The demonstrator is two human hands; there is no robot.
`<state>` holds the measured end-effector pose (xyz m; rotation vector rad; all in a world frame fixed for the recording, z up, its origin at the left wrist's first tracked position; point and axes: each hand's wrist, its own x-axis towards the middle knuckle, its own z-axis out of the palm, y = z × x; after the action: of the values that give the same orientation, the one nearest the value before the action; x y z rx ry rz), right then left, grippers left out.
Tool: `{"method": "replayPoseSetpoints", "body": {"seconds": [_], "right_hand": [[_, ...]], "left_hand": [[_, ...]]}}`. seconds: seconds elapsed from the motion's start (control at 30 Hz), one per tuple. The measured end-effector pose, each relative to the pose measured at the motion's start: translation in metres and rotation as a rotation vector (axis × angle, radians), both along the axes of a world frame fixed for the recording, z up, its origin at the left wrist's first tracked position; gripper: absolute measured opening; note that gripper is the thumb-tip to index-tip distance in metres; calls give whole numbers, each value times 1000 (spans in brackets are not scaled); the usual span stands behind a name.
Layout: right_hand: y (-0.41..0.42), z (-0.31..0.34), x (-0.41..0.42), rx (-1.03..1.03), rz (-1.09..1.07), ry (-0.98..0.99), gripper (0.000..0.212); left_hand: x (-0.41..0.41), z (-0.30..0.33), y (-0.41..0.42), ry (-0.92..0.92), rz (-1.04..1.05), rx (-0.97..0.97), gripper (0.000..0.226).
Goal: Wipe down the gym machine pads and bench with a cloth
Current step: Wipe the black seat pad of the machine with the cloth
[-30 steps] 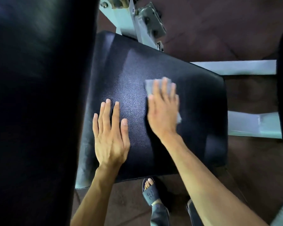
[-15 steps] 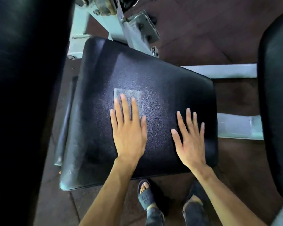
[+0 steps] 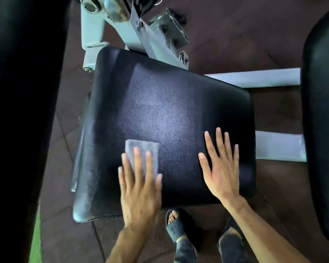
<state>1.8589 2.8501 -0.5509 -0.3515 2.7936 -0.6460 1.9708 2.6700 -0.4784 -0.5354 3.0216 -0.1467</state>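
A black padded seat [image 3: 169, 103] lies below me on a pale blue machine frame. A small grey folded cloth [image 3: 143, 148] rests flat on the pad's near left part. My left hand [image 3: 141, 190] presses down on it with spread fingers, covering its near half. My right hand [image 3: 220, 168] lies flat and bare on the pad's near right part, fingers apart, holding nothing.
A tall black back pad [image 3: 23, 111] fills the left side. Another black pad [image 3: 321, 111] stands at the right edge. Pale blue frame bars [image 3: 254, 78] and a pivot bracket [image 3: 165, 29] sit beyond the seat. My sandalled feet [image 3: 176, 226] stand on dark floor tiles.
One second ago my right hand had the cloth; it passed under my left hand. Since half a second ago the left hand has drawn it toward the near edge. The right hand stays flat.
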Motion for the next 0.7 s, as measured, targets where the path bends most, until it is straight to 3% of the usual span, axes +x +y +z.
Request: {"method": "replayPoseSetpoints", "body": {"seconds": [0.13,0.23,0.4,0.53,0.7], "right_hand": [[1,-1,1,-2,1,11,60],[0,-3,-1,-11,8,16,60],[1,-2,-1,-11,14,7,60],[1,-2,0,-9,2,3,60],[1,-3,-2,-17,3,2,60]], "left_hand": [[-107,-8,-16,6,-144,5,60],[-180,-1,-64,42,17,9,62],[-140,4,-67,133,169,7,61],[-68,-4,-1,72,95,40,62],[-168,-12,-7,12,-31,51,61]]}}
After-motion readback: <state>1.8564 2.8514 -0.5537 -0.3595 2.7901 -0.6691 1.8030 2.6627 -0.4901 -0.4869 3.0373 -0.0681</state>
